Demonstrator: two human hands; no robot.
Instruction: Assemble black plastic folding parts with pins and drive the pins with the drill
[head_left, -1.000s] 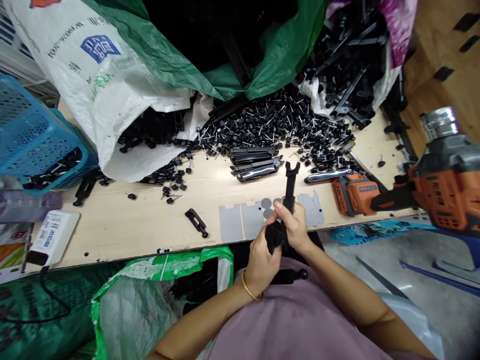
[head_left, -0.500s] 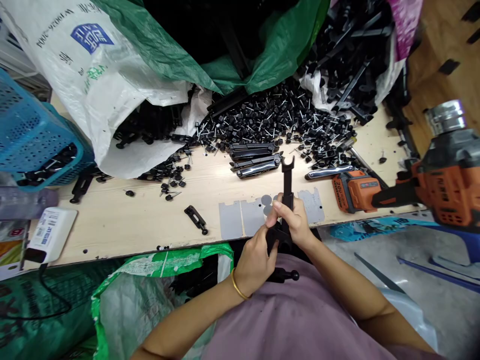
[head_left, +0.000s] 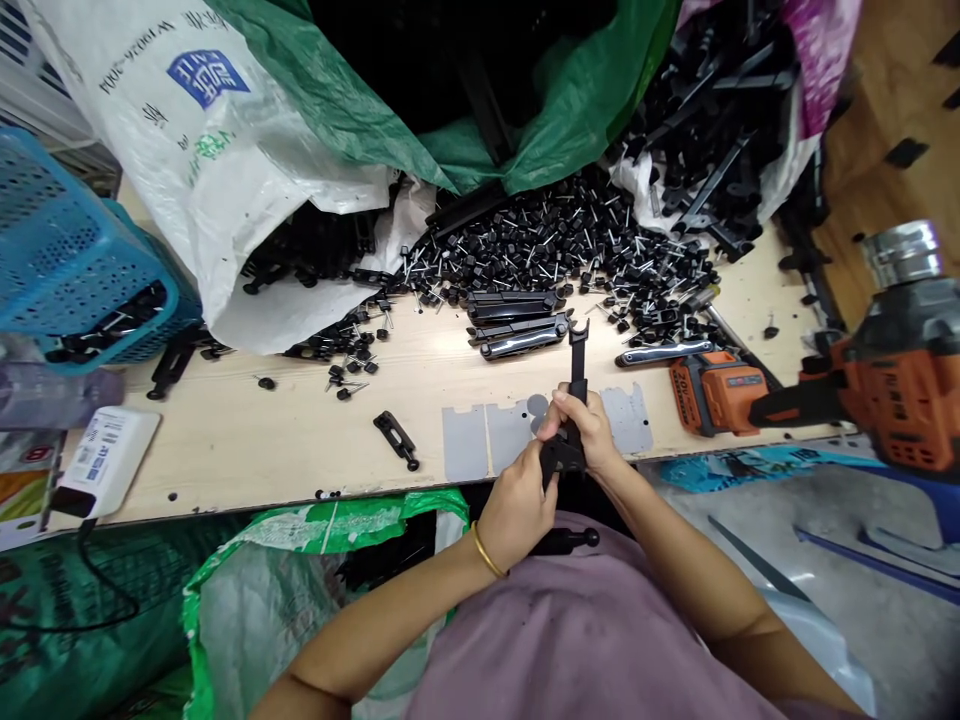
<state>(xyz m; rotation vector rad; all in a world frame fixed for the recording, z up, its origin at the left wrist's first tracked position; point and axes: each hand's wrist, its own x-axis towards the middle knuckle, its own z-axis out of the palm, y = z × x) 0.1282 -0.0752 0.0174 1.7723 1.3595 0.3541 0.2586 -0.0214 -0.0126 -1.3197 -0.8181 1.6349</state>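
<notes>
Both my hands are closed around black plastic parts near the table's front edge. A long black bracket with a forked end (head_left: 578, 350) points away from me, gripped at its lower part by my right hand (head_left: 590, 430). My left hand (head_left: 517, 505), with a gold bangle at the wrist, holds a black part against the bracket's lower end. Fingers hide where the pieces meet. Below them, a black rod with a ball end (head_left: 570, 541) shows against my clothing. On the table to the left lies a small slotted black part with a ball end (head_left: 395, 440).
Behind my hands are stacked black arms (head_left: 517, 322) and a heap of black knobs with metal pins (head_left: 540, 235). An orange cordless power tool (head_left: 877, 380) stands at right. Bags of parts, including a white sack (head_left: 247, 190), line the back; a blue basket (head_left: 150, 300) sits left.
The view has shifted slightly. The forked bracket has tipped a little and sits slightly lower in my hands, while both hands keep their grip.
</notes>
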